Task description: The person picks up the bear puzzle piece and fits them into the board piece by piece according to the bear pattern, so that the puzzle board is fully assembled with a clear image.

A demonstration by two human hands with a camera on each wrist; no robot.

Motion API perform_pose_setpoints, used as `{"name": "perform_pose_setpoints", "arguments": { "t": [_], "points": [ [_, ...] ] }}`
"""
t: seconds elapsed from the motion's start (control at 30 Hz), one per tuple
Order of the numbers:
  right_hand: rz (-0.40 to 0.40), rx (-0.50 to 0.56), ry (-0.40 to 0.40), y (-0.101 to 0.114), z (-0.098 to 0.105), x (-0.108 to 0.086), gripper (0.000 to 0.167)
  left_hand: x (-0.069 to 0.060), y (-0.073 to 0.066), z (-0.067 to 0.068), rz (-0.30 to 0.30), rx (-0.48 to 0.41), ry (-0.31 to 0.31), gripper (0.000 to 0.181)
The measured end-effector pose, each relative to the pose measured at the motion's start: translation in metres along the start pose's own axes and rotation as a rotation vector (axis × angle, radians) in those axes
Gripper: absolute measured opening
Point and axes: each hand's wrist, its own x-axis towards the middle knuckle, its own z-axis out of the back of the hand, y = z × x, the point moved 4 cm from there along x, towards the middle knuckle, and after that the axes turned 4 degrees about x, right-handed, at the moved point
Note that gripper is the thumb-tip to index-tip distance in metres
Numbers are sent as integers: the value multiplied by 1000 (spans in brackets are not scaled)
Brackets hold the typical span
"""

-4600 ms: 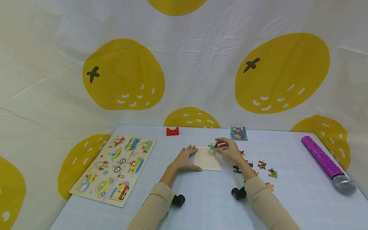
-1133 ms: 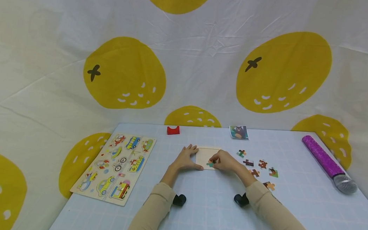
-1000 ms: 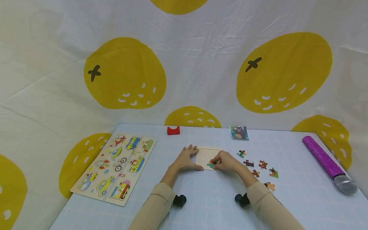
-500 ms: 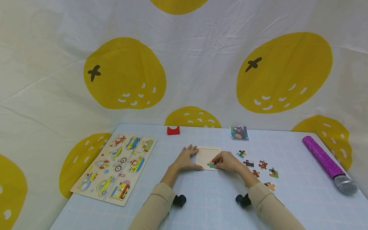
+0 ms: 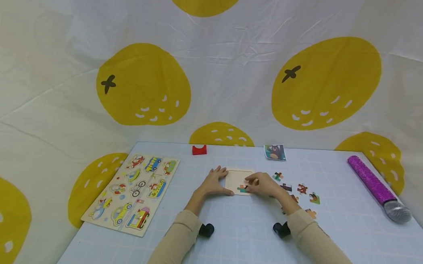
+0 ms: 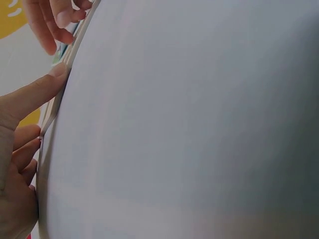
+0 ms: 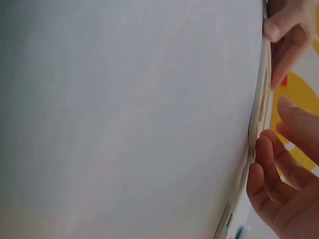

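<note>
Yellow-print backdrop, lt-blue grid table; L hand spread against tray edge, R hand prob. released, fingers apart.

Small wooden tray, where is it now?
In the head view, the small tray lies left of the loose puzzle pieces, the left hand at its left edge, the right hand over its right.
</note>
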Motion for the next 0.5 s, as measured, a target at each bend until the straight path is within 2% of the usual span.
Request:
{"name": "perform_pose_setpoints", "arguments": {
  "t": [0.1, 0.2, 0.3, 0.37, 0.5],
  "points": [
    [-23, -21, -85, -12, 18, -6, 34, -1, -1, 0, -11, -14, -6, 88],
    [-89, -79, -198, -27, 40, -15, 37, 0, -2, 0, -11, -27, -11, 88],
    [-159, -141, -259, -43, 58, -25, 44, -1, -2, 0, -11, -36, -14, 88],
    [-207, -152, -245, -53, 64, -30, 51, -1, -1, 0, -13, -43, -16, 88],
    [-284, -165, -154, -68, 66, -30, 59, -1, 0, 0, -12, -42, -22, 88]
  ]
}}
